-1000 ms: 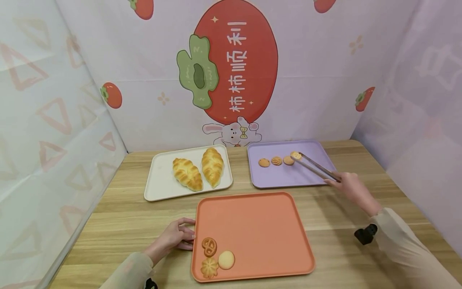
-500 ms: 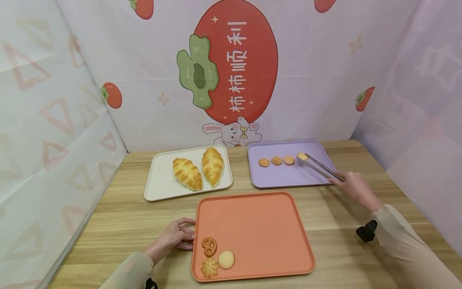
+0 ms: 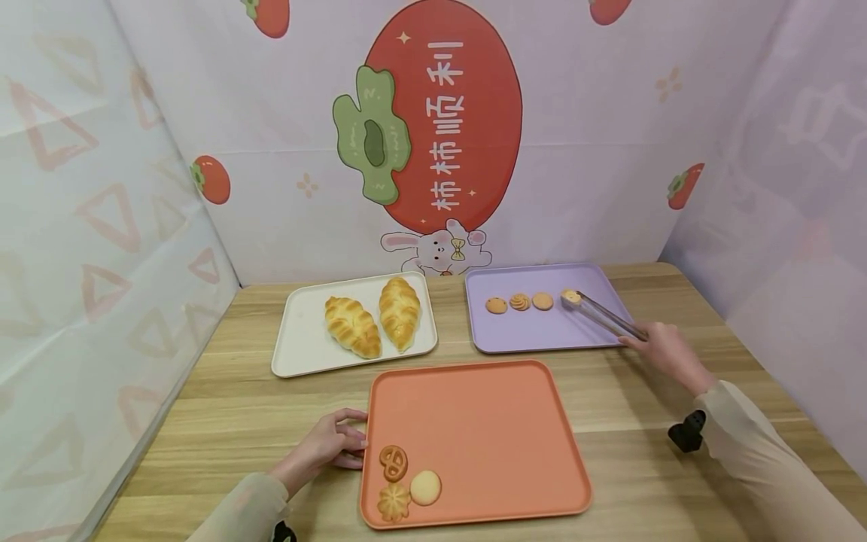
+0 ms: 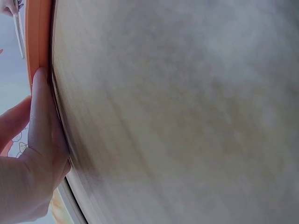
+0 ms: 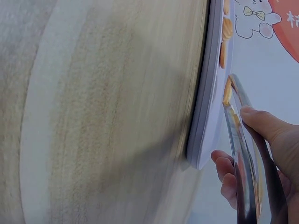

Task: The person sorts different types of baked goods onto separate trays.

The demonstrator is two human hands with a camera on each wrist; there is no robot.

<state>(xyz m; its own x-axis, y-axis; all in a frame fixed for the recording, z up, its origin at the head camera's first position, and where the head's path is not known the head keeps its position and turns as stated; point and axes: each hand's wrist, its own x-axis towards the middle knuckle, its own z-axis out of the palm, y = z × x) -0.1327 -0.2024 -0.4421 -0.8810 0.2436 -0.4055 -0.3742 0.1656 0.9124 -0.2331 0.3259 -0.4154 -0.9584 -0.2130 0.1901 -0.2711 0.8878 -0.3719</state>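
Note:
My right hand [image 3: 667,354] grips a pair of metal tongs [image 3: 612,318], thumb on one arm and fingers on the other in the right wrist view. Between the tongs' tips is a pale round cookie [image 5: 227,91], over the purple tray [image 3: 542,335]; whether it touches the tray I cannot tell. Three cookies [image 3: 519,302] lie in a row to its left. My left hand [image 3: 332,440] rests against the left edge of the orange tray [image 3: 488,436], fingers touching its rim. A pretzel cookie [image 3: 393,462], a flower-shaped cookie [image 3: 393,501] and a plain round cookie [image 3: 425,488] lie in its near left corner.
At the back left, a cream tray [image 3: 301,339] carries two braided breads [image 3: 400,312]. The wooden table [image 3: 223,406] is enclosed by printed cloth [image 3: 271,211] at the back and both sides.
The tongs and the cookie at their tips have shifted slightly right, away from the row of cookies. My left hand stays at the orange tray's edge.

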